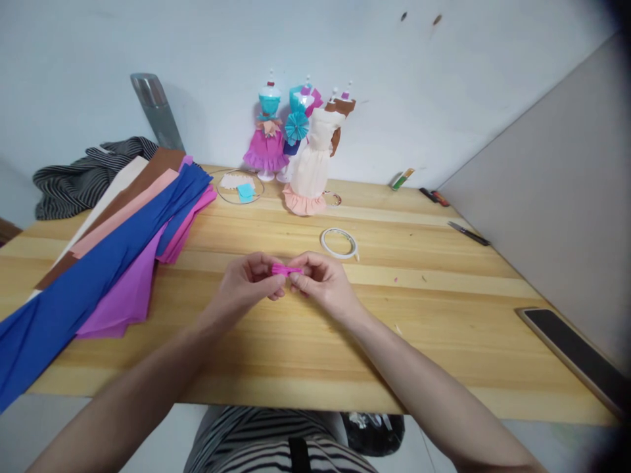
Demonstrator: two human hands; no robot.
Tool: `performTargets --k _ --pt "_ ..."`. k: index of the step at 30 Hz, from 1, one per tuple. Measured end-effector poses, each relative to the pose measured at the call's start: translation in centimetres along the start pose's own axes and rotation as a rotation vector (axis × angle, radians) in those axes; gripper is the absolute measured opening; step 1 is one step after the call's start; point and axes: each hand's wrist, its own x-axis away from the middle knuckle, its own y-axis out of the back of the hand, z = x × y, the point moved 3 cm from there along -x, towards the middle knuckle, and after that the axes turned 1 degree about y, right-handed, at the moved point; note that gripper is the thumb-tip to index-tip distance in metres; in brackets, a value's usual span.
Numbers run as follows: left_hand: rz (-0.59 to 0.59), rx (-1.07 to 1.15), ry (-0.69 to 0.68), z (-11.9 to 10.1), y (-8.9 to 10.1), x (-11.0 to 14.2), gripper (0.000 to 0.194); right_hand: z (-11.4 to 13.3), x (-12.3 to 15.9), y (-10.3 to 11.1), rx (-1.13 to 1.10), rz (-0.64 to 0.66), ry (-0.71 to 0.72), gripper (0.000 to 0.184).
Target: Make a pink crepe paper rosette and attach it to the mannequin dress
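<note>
Over the middle of the table, my left hand (254,277) and my right hand (320,279) meet at a small pleated strip of pink crepe paper (286,270). Thumb and fingers of each hand pinch one end of it. Just beyond my right hand lies a white roll of tape (340,243), flat on the wood. Miniature dress forms stand against the wall: one wears a cream dress with a peach ruffle (313,161), another a purple skirt (267,148), and one bears a blue pleated rosette (296,127).
Coloured crepe sheets (123,243) spread across the table's left side, beside a striped cloth (93,174) and a bottle (158,112). A wire ring (263,190) lies near the forms. At right are a knife (468,233), a phone (572,348) and a partition (547,171). A black bag (373,437) sits below.
</note>
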Motion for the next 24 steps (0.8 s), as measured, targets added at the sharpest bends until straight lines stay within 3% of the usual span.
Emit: performTargets --k 7,15,19,21,24 --pt "-0.038 -0.104 -0.107 -0.2 -0.3 0.1 0.013 -0.2 0.1 -0.1 -0.028 -0.016 -0.067 0.028" --pt "-0.129 -0.146 -0.083 -0.2 0.4 0.2 0.012 0.0 0.4 -0.2 0.057 -0.010 -0.021 0.029" --pt "-0.110 -0.179 -0.089 -0.2 0.5 0.3 0.011 -0.2 0.3 -0.1 0.084 -0.037 -0.009 0.024" --pt "-0.106 -0.205 -0.112 -0.1 0.7 0.4 0.015 -0.3 0.3 -0.1 0.103 -0.046 -0.002 0.022" --pt "-0.123 -0.305 -0.218 -0.2 0.8 0.7 0.037 -0.2 0.4 0.0 0.172 -0.066 0.051 0.018"
